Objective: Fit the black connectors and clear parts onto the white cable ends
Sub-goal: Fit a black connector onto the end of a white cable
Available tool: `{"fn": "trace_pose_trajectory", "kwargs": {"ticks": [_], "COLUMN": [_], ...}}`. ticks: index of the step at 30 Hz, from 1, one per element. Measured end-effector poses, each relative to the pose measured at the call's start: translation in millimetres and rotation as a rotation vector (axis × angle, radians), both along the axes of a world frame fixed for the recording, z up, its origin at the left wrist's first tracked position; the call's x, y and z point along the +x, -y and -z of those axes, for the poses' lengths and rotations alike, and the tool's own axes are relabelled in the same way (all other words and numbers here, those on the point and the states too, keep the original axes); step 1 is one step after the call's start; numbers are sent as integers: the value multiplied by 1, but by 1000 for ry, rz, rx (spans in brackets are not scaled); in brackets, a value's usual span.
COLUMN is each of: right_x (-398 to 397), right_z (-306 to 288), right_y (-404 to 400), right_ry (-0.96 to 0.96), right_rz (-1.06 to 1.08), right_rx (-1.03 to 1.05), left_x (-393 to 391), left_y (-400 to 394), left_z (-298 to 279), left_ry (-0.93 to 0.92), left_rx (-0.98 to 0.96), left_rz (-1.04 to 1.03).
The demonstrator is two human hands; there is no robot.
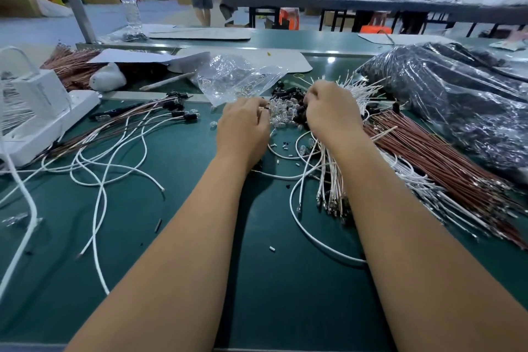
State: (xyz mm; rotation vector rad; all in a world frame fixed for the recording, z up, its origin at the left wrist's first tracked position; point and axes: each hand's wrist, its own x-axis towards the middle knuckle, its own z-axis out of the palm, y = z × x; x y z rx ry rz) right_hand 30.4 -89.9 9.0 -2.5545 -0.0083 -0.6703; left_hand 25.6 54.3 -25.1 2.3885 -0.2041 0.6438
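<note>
Our left hand and right hand reach side by side into the small parts at the middle of the green surface. The fingers of both hands curl down into the heap, backs of the hands toward us, so we cannot tell whether they grasp anything or what. Between the hands lies a little pile of clear parts, with the black connectors just beyond it at twelve o'clock. Under and beside our right wrist runs a thick bundle of white cables, their bare ends fanning out past the right hand at one o'clock. At three o'clock lies a bundle of brown wires, and beyond it a big dark plastic bag. At eleven o'clock sits a clear bag. At nine o'clock loose cables already carrying black connectors spread toward a white device.
</note>
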Motion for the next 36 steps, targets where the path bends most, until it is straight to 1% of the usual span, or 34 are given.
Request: {"fn": "trace_pose_trajectory", "kwargs": {"ticks": [3,6,9,11,13,14,17,19,20,22,26,28,30,31,33,35,36], "right_x": [17,33,40,39,35,32,24,18,16,12,2,-1,-5,-7,-11,-15,-17], "right_z": [-12,-18,-11,-6,-6,-8,-12,-10,-8,-2,4,3,4,4,10,13,14], "right_y": [6,7,8,9,7,5,2,4,5,5,-1,-2,-2,-2,0,-1,-3], "right_ry": [-51,-178,-369,-429,-403,-382,-313,-221,-178,-155,-248,-243,-197,-152,-28,51,65], "right_rz": [-46,-125,-118,-84,-88,-110,-163,-119,-86,-47,-74,-111,-125,-98,-7,48,46], "right_rx": [194,294,234,181,202,254,516,613,626,586,416,469,514,459,259,107,76], "left_x": [2,4,4,4,3,3,4,4,3,2,0,1,3,4,6,6,6], "left_y": [0,0,0,0,0,1,1,1,1,1,3,3,4,4,4,5,5], "left_z": [1,1,2,2,2,2,2,2,2,1,1,1,2,3,5,5,5], "left_ry": [-44,-107,-139,-137,-136,-139,-161,-159,-152,-130,-97,-108,-128,-136,-146,-120,-88], "left_rx": [6,35,34,28,29,37,68,67,61,55,69,136,245,290,337,331,320], "left_rz": [-37,-28,-11,9,20,24,30,31,31,26,68,98,124,136,150,149,147]}}
